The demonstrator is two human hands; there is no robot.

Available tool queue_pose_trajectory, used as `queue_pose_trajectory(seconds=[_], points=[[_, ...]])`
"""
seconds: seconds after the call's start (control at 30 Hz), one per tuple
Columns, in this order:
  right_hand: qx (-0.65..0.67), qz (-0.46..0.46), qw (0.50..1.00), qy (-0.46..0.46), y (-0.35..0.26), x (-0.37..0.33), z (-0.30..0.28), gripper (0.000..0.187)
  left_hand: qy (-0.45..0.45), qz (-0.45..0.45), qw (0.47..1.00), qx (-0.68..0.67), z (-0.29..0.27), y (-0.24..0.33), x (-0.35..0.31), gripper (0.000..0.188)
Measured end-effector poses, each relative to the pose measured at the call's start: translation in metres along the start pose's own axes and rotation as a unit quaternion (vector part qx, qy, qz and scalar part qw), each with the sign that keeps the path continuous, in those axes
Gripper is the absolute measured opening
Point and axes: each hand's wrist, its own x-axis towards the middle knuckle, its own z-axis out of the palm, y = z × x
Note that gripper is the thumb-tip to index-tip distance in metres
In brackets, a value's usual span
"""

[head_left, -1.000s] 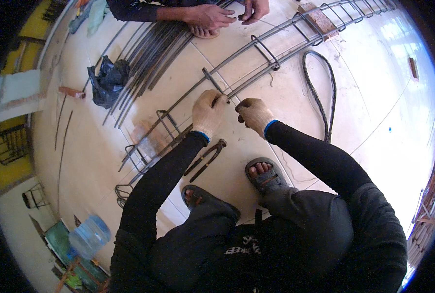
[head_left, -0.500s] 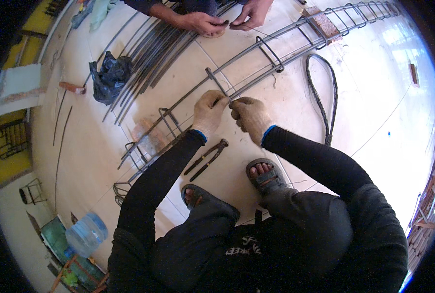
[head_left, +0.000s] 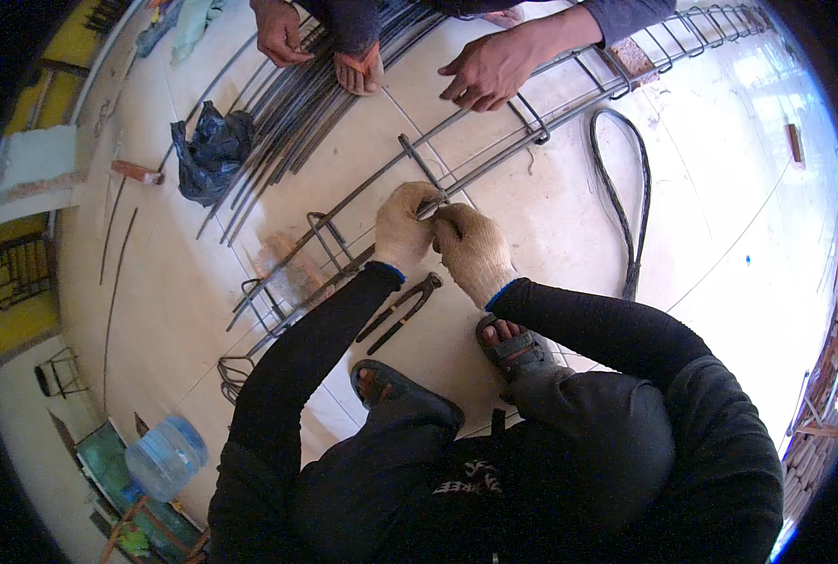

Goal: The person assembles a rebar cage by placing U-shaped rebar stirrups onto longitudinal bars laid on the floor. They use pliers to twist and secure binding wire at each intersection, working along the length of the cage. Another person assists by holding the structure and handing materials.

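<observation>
A long rebar cage (head_left: 494, 166) of steel rods and bent stirrups runs diagonally over the tiled floor. In a cream knit glove, my left hand (head_left: 404, 230) is closed on its near rod, at the corner of a stirrup (head_left: 417, 158). My right hand (head_left: 473, 252), gloved alike, presses against the left with curled fingers just below that rod. Whatever those fingers pinch is hidden. A pair of end-cutting pincers (head_left: 407, 305) lies on the floor below my hands, touched by neither.
Across the cage, a co-worker's bare hand (head_left: 494, 70) reaches over it; their other hand (head_left: 281, 33) is above loose rods (head_left: 311, 103). Brick blocks (head_left: 637, 61) support the cage. A looped wire bundle (head_left: 642, 188), black plastic bag (head_left: 214, 150) and water jug (head_left: 167, 458) lie around.
My right hand has drawn down and in against my left, which shifts slightly. The co-worker's hands have parted: one reaches over the cage, the other has moved left over the loose rods.
</observation>
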Motion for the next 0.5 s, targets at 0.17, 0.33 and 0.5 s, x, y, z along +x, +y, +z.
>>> queue_pose_trajectory(seconds=[0.17, 0.33, 0.5], points=[[-0.122, -0.125, 0.985, -0.001, 0.001, 0.003, -0.011, 0.025, 0.059, 0.141, 0.984, 0.094, 0.007, -0.007, 0.000, 0.025], [-0.231, -0.190, 0.953, -0.051, 0.000, 0.011, -0.022, 0.025, 0.063, 0.133, 0.988, 0.041, 0.011, -0.010, 0.000, 0.024], [-0.303, -0.179, 0.934, -0.058, -0.006, 0.011, -0.015, 0.026, 0.066, 0.168, 0.982, 0.059, 0.011, -0.005, -0.005, 0.022]])
